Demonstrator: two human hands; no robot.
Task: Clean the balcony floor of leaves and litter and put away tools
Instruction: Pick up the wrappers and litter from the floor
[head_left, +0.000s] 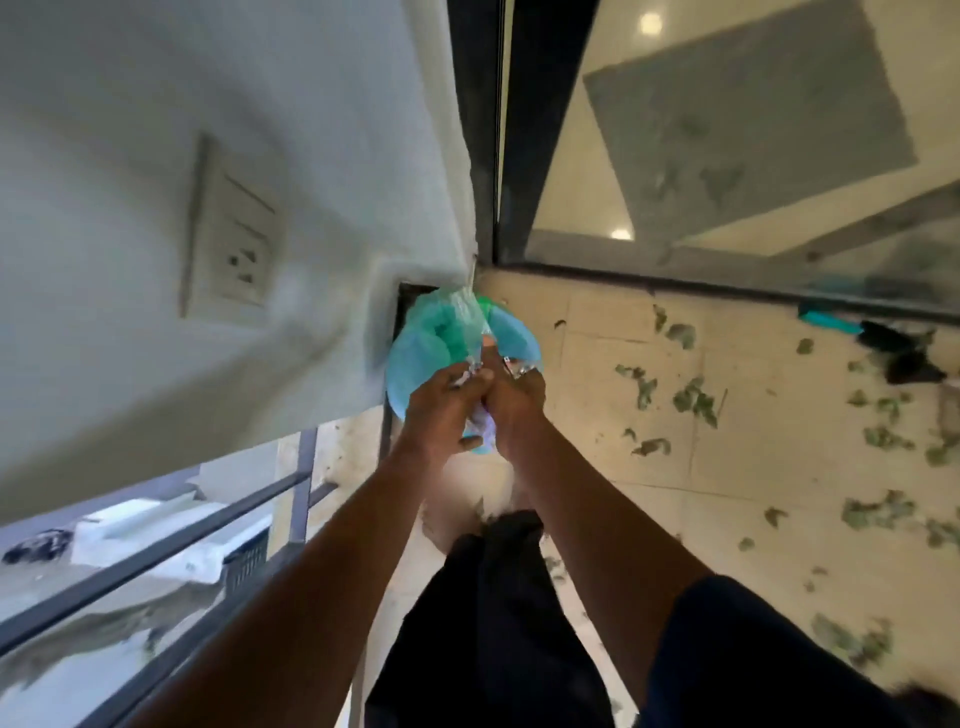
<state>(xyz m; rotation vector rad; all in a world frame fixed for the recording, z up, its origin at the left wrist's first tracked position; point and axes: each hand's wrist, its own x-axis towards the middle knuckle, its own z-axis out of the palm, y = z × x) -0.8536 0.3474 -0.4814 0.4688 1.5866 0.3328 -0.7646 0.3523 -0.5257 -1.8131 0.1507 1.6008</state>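
Both my hands meet over a light-blue round bin in the balcony corner by the white wall. My left hand and my right hand each grip crumpled litter, clear plastic and a bit of pale paper, pressed between them. A green-tinted bag sits in the bin's mouth. Green leaf scraps lie scattered over the cream floor tiles to the right. A teal-handled brush lies on the floor by the glass door track.
A white wall with a switch and socket plate fills the left. A dark metal railing runs at the lower left. The sliding glass door stands behind the bin. My dark trouser leg is below.
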